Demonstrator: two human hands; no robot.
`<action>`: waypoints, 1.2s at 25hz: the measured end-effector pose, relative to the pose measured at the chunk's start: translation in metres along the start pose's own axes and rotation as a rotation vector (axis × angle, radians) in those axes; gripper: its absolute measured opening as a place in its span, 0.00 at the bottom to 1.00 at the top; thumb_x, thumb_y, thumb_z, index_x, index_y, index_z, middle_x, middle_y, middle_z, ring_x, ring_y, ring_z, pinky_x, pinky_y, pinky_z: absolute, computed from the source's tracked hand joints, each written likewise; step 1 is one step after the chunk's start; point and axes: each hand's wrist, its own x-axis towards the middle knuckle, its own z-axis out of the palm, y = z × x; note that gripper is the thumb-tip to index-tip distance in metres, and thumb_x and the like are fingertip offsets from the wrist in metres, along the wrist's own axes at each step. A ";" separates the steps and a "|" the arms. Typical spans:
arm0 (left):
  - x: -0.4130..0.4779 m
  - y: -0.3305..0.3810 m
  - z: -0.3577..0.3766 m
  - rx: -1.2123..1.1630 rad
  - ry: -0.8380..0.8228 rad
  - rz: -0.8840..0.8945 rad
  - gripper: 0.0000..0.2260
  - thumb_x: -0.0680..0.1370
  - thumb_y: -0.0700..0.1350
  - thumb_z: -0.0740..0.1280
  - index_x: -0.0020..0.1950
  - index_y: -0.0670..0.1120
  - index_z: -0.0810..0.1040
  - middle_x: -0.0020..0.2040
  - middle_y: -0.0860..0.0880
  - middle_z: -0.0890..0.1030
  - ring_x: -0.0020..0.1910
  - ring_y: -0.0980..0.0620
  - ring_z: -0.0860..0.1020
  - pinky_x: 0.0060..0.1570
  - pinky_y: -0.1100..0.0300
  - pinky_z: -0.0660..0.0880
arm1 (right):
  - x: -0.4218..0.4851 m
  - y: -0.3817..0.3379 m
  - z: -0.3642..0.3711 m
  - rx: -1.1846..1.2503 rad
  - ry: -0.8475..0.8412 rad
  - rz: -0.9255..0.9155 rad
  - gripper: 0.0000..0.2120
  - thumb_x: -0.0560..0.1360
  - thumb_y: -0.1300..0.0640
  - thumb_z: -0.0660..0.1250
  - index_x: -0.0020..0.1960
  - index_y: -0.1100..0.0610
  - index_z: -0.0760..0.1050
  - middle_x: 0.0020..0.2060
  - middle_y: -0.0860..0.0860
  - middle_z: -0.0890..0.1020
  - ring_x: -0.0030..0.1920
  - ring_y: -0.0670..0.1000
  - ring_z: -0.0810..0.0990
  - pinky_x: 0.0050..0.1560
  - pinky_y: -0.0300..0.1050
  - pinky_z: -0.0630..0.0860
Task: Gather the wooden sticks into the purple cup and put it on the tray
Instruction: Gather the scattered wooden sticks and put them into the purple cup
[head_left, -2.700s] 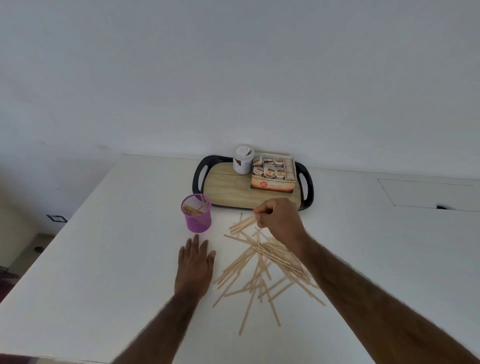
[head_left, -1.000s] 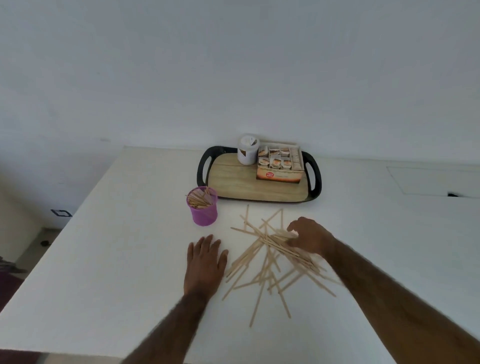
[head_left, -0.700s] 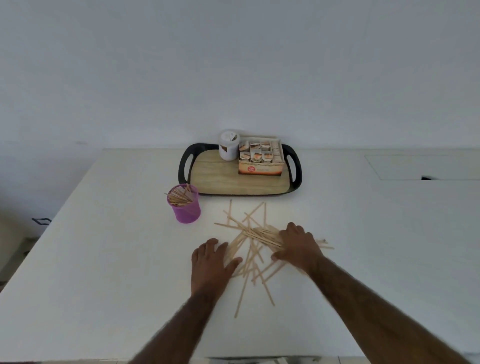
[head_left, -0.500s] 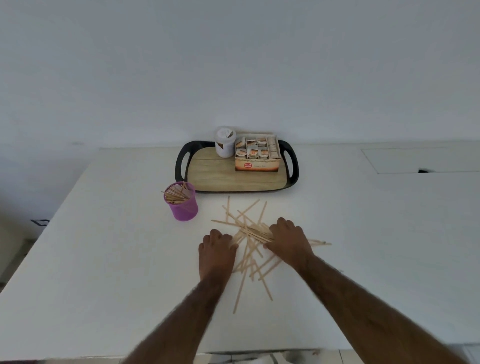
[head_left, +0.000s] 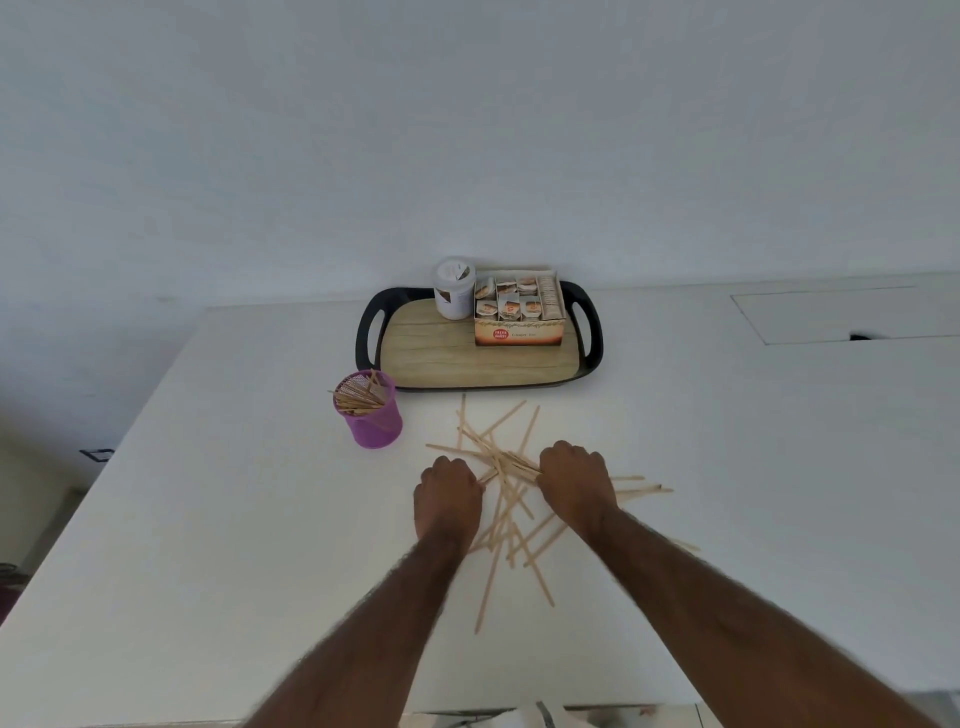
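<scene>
Right hand (head_left: 571, 480) fingers curled round sticks (head_left: 500, 464) near cup (head_left: 371, 415); left hand (head_left: 448, 491) curled, hold unclear. Crossed sticks might slip on lifting.

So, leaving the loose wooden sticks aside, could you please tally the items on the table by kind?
purple cup: 1
tray: 1
white jar: 1
tea box: 1
Total: 4

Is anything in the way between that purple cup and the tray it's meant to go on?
Nothing visible. The cup stands just off the near left corner of the tray. Its front is bare; the jar and box sit at its back, and loose sticks lie off to the right.
</scene>
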 end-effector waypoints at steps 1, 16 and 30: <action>0.001 0.001 -0.001 -0.009 -0.009 -0.015 0.09 0.80 0.47 0.66 0.55 0.45 0.81 0.54 0.47 0.79 0.54 0.45 0.78 0.56 0.49 0.76 | 0.001 0.000 -0.002 0.027 0.000 0.011 0.07 0.80 0.56 0.60 0.54 0.54 0.76 0.51 0.51 0.78 0.52 0.54 0.79 0.50 0.50 0.70; 0.007 -0.002 -0.013 -0.573 0.046 -0.192 0.04 0.79 0.39 0.67 0.46 0.46 0.80 0.40 0.52 0.82 0.41 0.48 0.81 0.39 0.57 0.76 | 0.008 0.008 -0.034 0.459 -0.006 0.137 0.06 0.78 0.55 0.66 0.43 0.55 0.77 0.39 0.49 0.82 0.41 0.52 0.80 0.45 0.51 0.79; 0.009 0.032 -0.025 -1.765 -0.192 -0.675 0.08 0.83 0.34 0.62 0.47 0.35 0.80 0.31 0.43 0.81 0.31 0.49 0.81 0.42 0.51 0.82 | 0.008 -0.058 -0.049 1.103 0.009 0.348 0.03 0.72 0.68 0.62 0.41 0.64 0.74 0.38 0.60 0.84 0.34 0.57 0.83 0.37 0.54 0.83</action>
